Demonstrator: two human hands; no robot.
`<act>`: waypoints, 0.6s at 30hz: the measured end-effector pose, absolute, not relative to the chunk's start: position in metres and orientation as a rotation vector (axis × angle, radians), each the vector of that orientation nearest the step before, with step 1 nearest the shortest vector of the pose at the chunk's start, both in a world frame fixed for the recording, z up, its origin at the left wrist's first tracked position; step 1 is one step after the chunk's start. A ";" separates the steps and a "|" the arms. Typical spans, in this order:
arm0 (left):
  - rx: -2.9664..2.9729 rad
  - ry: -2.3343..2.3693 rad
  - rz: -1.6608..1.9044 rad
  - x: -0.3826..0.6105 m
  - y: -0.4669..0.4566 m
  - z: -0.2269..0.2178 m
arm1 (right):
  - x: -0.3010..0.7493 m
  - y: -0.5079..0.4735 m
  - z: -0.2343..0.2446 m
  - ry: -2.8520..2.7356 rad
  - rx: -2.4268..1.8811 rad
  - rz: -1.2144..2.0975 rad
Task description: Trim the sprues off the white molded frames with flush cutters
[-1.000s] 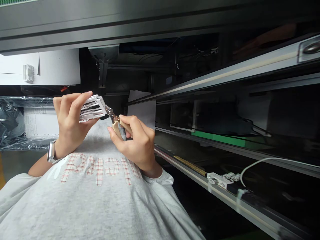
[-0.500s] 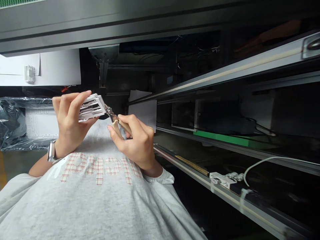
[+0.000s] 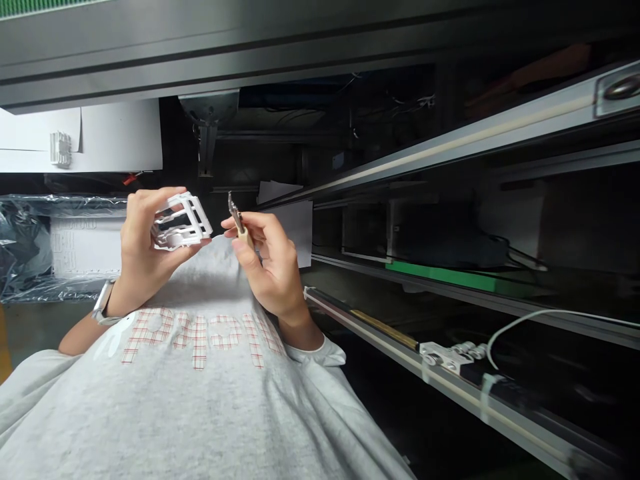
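At chest height, above a grey shirt (image 3: 200, 407) with checked lettering: 2 hands, both occupied.

- Item 1: left hand (image 3: 137, 260), watch (image 3: 102, 303) on the wrist. It is closed around a white plastic frame (image 3: 181, 223), an openwork slatted part, with fingers over the top and thumb beneath. The frame's long axis runs roughly level, and its free end points toward the other hand.
- Item 2: right hand (image 3: 274, 270), fingers curled on small cutters (image 3: 236, 217) with pale handles. The tool's long axis stands near upright, leaning slightly left. The metal tips point up and are bare, with nothing visible between them.
- Relation: the frame lies just left of the cutter tips, apart by 1 narrow gap and not touching. Frame end and tips sit at about the same height. The right thumb is the nearest part of that hand to the frame.
- Open room: clear space directly between and above the 2 hands, against a dark recess.
- Edges to the right: a long metal rail (image 3: 400, 341) runs diagonally past the right wrist, carrying a white cable (image 3: 525, 319) further along.
- Edges to the left: a film-wrapped package (image 3: 30, 247) lies well apart, with a white sheet (image 3: 117, 133) above it.
- Edges behind: a pale paper panel (image 3: 297, 223) stands just behind the right hand.
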State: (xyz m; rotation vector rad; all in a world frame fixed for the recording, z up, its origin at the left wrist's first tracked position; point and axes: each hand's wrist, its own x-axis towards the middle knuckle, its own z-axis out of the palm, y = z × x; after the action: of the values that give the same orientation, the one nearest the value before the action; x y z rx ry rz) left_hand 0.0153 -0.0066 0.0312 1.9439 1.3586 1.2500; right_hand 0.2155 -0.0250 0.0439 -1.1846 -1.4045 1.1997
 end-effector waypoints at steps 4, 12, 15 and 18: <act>1.761 1.169 1.227 0.015 -0.010 0.028 | 0.208 -0.024 0.038 -1.356 -1.153 1.203; 1.737 1.069 1.257 0.014 -0.010 0.030 | 0.208 -0.026 0.041 -1.507 -0.962 0.967; 1.755 1.039 1.254 0.014 -0.007 0.032 | 0.210 -0.025 0.041 -1.518 -0.891 0.987; 1.848 1.004 1.234 0.014 -0.004 0.030 | 0.208 -0.024 0.043 -1.422 -0.914 1.155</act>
State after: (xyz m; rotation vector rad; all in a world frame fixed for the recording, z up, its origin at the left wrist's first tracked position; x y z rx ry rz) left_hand 0.0144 -0.0041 0.0305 1.8483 1.0044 1.2343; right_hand 0.2077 -0.0238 0.0427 -0.9138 -1.4216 1.1549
